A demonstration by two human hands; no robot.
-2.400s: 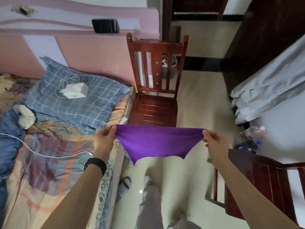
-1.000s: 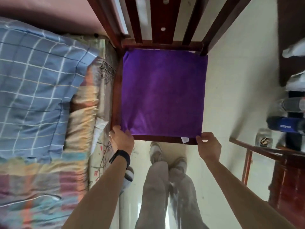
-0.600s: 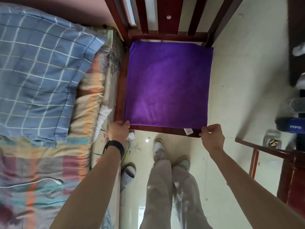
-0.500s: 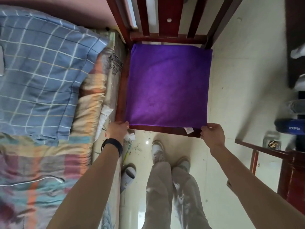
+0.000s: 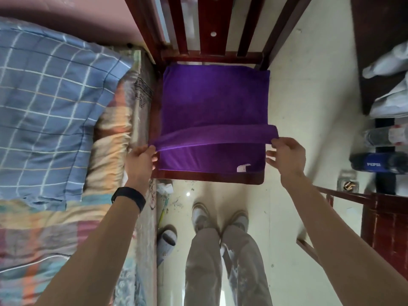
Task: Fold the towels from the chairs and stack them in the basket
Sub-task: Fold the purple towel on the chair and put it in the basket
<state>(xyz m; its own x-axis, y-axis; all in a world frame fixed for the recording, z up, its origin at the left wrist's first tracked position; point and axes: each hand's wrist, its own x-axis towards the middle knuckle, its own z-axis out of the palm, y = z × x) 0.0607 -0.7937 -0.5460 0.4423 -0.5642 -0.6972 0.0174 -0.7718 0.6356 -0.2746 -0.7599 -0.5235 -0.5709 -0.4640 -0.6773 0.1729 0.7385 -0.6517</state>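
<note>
A purple towel [image 5: 214, 100] lies spread over the seat of a dark red wooden chair [image 5: 212, 178] in front of me. Its top layer's near edge is lifted into a taut band across the seat. My left hand [image 5: 140, 161] pinches that edge at the left corner, and my right hand [image 5: 287, 154] pinches it at the right corner. A lower purple layer with a white label [image 5: 242, 167] stays flat on the seat below the lifted edge. No basket is in view.
A bed with a blue checked pillow [image 5: 48, 107] and a striped sheet borders the chair on the left. A second dark red chair [image 5: 384, 224] stands at the right. Bottles [image 5: 375, 164] sit on the floor at far right. A slipper [image 5: 166, 239] lies by my feet.
Both hands held the towel's near corners at the seat's front edge; now they have lifted the top layer's edge and carried it back over the seat. Earlier the towel hung stretched in the air.
</note>
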